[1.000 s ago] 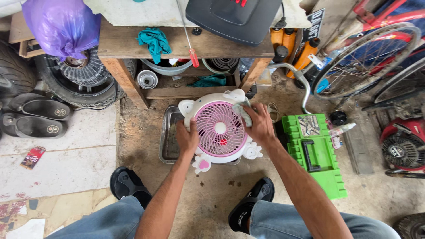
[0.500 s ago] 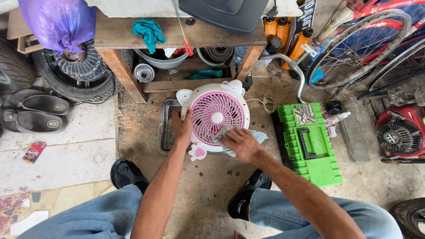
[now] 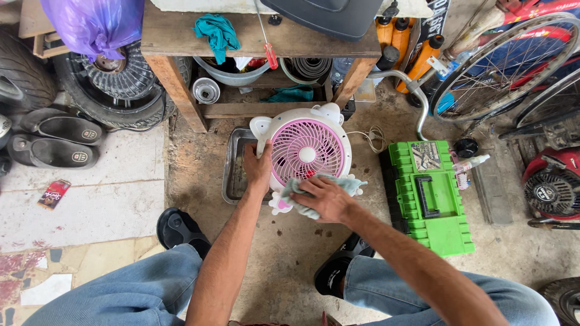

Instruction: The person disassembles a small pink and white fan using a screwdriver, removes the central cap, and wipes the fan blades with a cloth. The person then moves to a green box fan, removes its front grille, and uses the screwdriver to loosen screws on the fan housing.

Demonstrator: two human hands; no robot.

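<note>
Pink-and-white fan [image 3: 307, 154] lies face-up on the ground, left hand [image 3: 258, 166] clasping its rim, right hand [image 3: 323, 198] pressing a pale cloth [image 3: 347, 184] on the grille's lower edge; wiping looks barely begun.

Dirt floor [image 3: 290, 253], wooden workbench [image 3: 181, 45]

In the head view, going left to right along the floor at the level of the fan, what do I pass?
Black shoes → metal tray → left hand → pink and white fan → coiled cord → green toolbox → red engine.
</note>
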